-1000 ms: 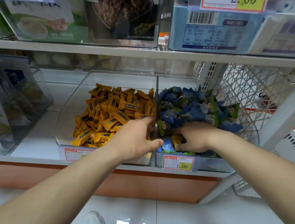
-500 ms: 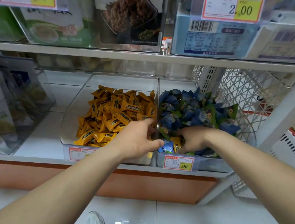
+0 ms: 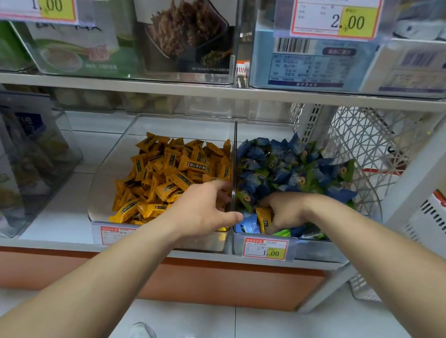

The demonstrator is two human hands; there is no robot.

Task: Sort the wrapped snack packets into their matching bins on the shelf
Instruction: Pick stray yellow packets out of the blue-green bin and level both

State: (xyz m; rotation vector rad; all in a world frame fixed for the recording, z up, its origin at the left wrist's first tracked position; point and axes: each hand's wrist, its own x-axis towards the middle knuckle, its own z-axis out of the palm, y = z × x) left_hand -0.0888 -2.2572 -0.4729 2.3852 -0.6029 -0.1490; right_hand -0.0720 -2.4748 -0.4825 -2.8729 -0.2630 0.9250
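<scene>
Left of the clear divider (image 3: 234,175), the left bin (image 3: 109,183) holds a heap of yellow packets (image 3: 172,168). The left hand (image 3: 200,210) sits against the divider, fingers bent on the yellow side and thumb stretched across it; whether it holds anything I cannot tell. Just right of the divider, a stray yellow packet (image 3: 264,220) lies among blue and green packets (image 3: 285,170) in the right bin (image 3: 318,252). The right hand (image 3: 286,212) curls down onto it (a closed pinch? I cannot tell). It looks light, crinkly and slick, best pinched by a crimped end.
</scene>
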